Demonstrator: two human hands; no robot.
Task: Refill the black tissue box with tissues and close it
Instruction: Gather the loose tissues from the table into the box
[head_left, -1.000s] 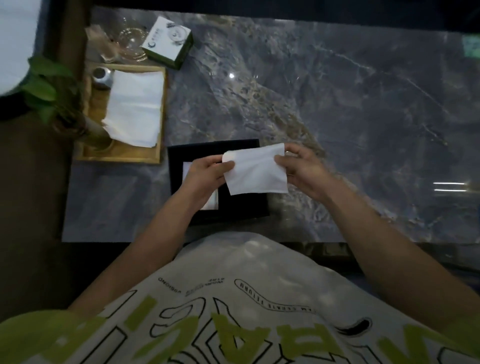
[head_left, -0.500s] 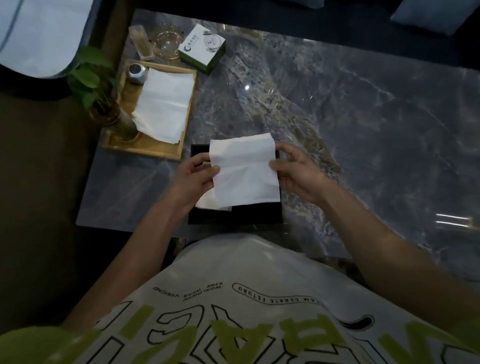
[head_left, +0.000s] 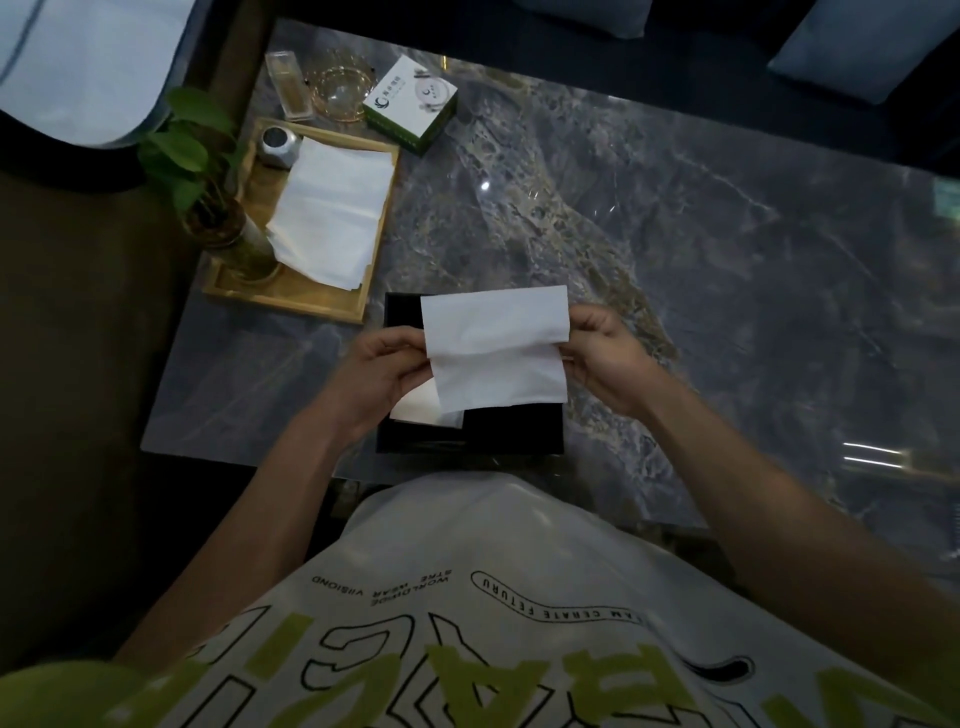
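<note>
A white tissue (head_left: 496, 353) is stretched flat between my two hands, just above the open black tissue box (head_left: 511, 428) near the table's front edge. My left hand (head_left: 382, 374) pinches its left edge and my right hand (head_left: 602, 353) pinches its right edge. Below the held sheet, another white tissue (head_left: 426, 413) lies inside the box at its left side. The held tissue and my left hand cover much of the box's inside.
A wooden tray (head_left: 291, 299) at the back left holds a stack of white tissues (head_left: 332, 208), a small metal jar (head_left: 278, 145) and a potted plant (head_left: 208, 192). A green-and-white carton (head_left: 410, 104) and a glass ashtray (head_left: 340, 91) stand behind it on the dark marble table (head_left: 701, 270).
The tissue has been unfolded from a small sheet into a taller one, still held by both hands over the box. The camera has tilted so more of the far table shows.
</note>
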